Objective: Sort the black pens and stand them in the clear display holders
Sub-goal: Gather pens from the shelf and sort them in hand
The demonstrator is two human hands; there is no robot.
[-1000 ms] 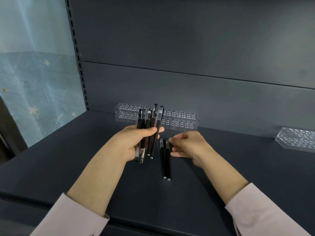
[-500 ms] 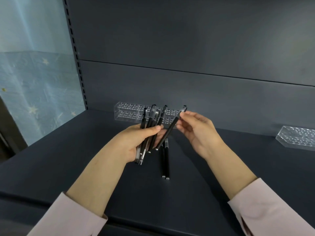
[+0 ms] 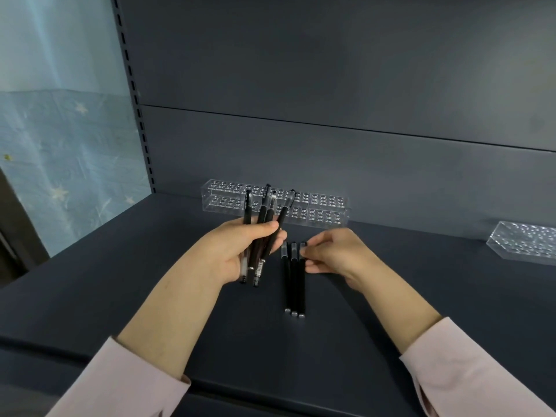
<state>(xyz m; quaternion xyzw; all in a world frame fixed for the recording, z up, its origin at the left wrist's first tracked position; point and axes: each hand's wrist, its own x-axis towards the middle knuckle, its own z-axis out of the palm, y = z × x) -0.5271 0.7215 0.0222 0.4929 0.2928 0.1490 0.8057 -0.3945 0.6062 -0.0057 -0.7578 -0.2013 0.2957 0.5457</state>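
My left hand (image 3: 234,251) grips a fanned bunch of several black pens (image 3: 264,218), held upright above the dark shelf. Three black pens (image 3: 294,284) lie side by side on the shelf just right of it, caps toward the back. My right hand (image 3: 331,255) rests low on the shelf with its fingertips pinching the cap end of the rightmost lying pen. A long clear display holder (image 3: 322,209) with rows of holes stands against the back wall, behind the bunch; no pen stands in it.
A second clear holder (image 3: 523,243) sits at the far right of the dark shelf (image 3: 150,296). The grey back panel rises right behind the holders. A slotted upright and a blue starred wall are at the left.
My right hand took one pen from the bunch, brought it down and laid it beside the two lying pens, making three. The left hand stayed in place with its bunch.
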